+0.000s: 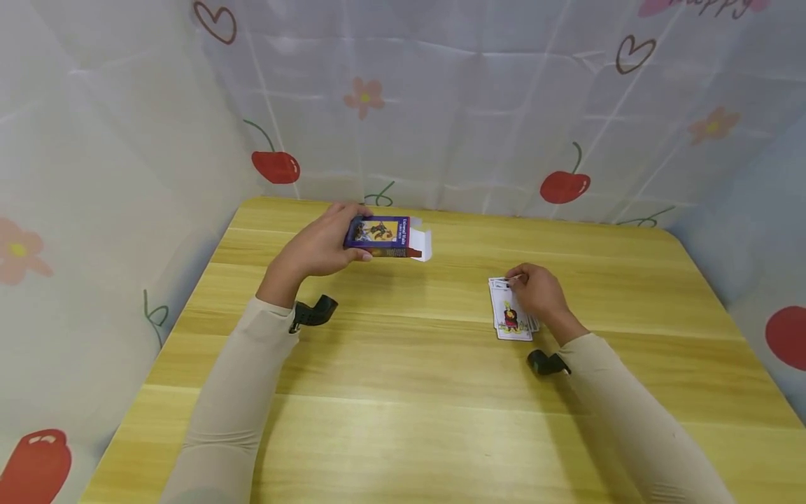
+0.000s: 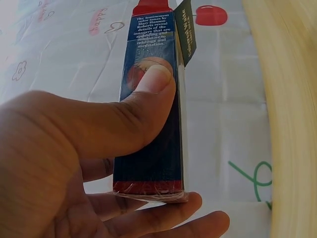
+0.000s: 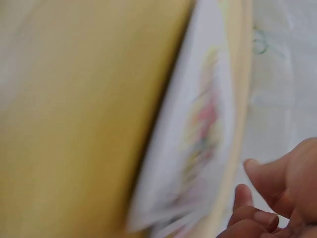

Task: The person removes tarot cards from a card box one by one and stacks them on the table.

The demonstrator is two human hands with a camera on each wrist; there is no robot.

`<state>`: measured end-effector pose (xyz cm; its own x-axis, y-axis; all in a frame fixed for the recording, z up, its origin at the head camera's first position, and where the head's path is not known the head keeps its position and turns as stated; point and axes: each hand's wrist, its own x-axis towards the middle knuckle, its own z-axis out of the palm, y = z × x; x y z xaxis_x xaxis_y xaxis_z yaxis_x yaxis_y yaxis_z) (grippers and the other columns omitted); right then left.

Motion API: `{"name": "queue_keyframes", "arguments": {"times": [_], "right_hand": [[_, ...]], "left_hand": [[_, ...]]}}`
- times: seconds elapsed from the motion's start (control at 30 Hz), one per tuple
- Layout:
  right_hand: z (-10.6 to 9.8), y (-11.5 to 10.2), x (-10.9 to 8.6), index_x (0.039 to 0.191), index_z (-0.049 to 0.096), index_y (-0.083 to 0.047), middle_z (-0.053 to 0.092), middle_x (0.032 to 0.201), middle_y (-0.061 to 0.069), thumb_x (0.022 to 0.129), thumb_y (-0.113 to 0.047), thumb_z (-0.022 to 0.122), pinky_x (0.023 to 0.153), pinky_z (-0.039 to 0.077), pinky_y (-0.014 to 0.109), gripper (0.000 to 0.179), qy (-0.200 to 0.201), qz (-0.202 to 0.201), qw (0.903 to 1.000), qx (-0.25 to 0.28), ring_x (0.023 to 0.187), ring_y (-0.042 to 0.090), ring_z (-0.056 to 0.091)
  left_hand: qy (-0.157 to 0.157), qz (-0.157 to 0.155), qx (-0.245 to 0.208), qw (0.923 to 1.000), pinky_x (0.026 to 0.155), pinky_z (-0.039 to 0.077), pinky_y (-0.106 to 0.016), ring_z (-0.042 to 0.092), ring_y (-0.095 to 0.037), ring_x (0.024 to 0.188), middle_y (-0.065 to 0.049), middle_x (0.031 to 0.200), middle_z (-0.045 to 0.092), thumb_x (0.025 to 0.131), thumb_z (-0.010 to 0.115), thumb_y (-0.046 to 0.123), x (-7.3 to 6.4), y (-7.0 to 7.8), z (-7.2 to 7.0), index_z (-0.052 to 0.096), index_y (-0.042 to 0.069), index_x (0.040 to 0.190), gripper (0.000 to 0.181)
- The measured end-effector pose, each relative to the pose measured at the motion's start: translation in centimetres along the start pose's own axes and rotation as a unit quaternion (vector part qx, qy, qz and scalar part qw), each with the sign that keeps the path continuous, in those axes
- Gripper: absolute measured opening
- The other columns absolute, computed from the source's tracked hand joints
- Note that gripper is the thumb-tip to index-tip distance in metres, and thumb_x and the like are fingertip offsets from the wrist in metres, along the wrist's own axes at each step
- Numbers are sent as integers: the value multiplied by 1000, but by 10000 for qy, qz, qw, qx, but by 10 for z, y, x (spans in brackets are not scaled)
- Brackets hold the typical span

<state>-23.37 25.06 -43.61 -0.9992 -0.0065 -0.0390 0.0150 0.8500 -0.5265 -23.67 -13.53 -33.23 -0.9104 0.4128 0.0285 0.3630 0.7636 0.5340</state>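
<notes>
My left hand grips a dark blue tarot card box above the far part of the table, its thumb on the narrow side. The box lies on its side with its open end to the right and a white flap sticking out. Several picture cards form a loose, uneven stack on the table at right. Over the far right corner of that stack is my right hand. In the blurred right wrist view its thumb and fingers are apart, with nothing seen between them. The box's inside is hidden.
The wooden table ends at a patterned curtain behind it, with more curtain at both sides. A black wrist mount juts from the left sleeve, another mount from the right.
</notes>
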Motion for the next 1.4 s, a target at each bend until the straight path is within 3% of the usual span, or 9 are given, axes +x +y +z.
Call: {"name": "queue_keyframes", "arguments": {"times": [0.17,0.27,0.4,0.47,0.57,0.73,0.93,1.2,1.4], "right_hand": [[-4,-42,-4,118,66,-6,62,105,15,103,-29,51,66,40,35,31,227,-629,9966,475,77,25,52],[-5,-74,-4,117,67,-7,63,104,12,102,-30,54,72,43,33,30,139,-924,9874,1280,82,22,55],[-1,-112,-4,113,68,-8,66,101,8,101,-26,58,73,45,28,25,-387,-815,9644,2488,93,17,58],[2,-127,-4,113,67,-9,66,98,6,100,-24,59,62,43,27,22,-698,-645,9539,2846,81,15,56],[7,-141,-1,114,66,-10,64,91,4,99,-26,61,50,33,25,23,-1024,-407,9481,2984,61,12,44],[15,-151,7,119,59,-9,59,86,2,98,-29,60,46,26,26,29,-1415,82,9411,3070,50,10,32],[18,-157,8,122,52,-5,59,92,4,101,-22,52,47,22,26,27,-1704,301,9317,3194,50,10,27],[13,-149,8,125,52,-10,66,99,6,96,-29,62,47,23,27,36,-1495,459,9377,3102,48,10,27],[11,-141,4,138,48,-13,72,103,10,96,-33,64,48,21,28,49,-1340,401,9294,3416,47,11,24]], "left_hand": [[11,10,48,10000,106,41,-50,45,-29,123,-15,146,39,87,76,27,2,-1,1,39,13,147,71],[21,6,52,10000,105,42,-50,45,-28,122,-15,145,40,86,78,27,3,-2,2,41,13,145,71],[-25,-18,52,10000,103,43,-49,45,-28,120,-14,142,41,84,80,27,2,-3,3,43,13,143,71],[-33,-27,61,10000,104,43,-50,45,-28,122,-14,144,41,83,80,28,2,-2,4,43,13,144,72],[-5,-37,58,10000,105,42,-50,44,-28,124,-14,146,40,83,81,28,2,-2,5,44,13,143,73],[-31,-12,17,10000,105,42,-49,44,-28,124,-14,145,41,83,81,28,3,1,5,44,13,143,72],[-77,4,5,10000,105,43,-48,45,-27,122,-14,140,44,83,81,28,4,3,6,46,13,142,70],[-73,-7,114,9999,104,43,-48,46,-28,121,-14,140,45,84,79,29,3,3,5,45,12,143,70],[-37,-36,168,9998,104,43,-49,45,-28,123,-15,144,42,85,78,31,2,1,3,44,12,144,72]]}}
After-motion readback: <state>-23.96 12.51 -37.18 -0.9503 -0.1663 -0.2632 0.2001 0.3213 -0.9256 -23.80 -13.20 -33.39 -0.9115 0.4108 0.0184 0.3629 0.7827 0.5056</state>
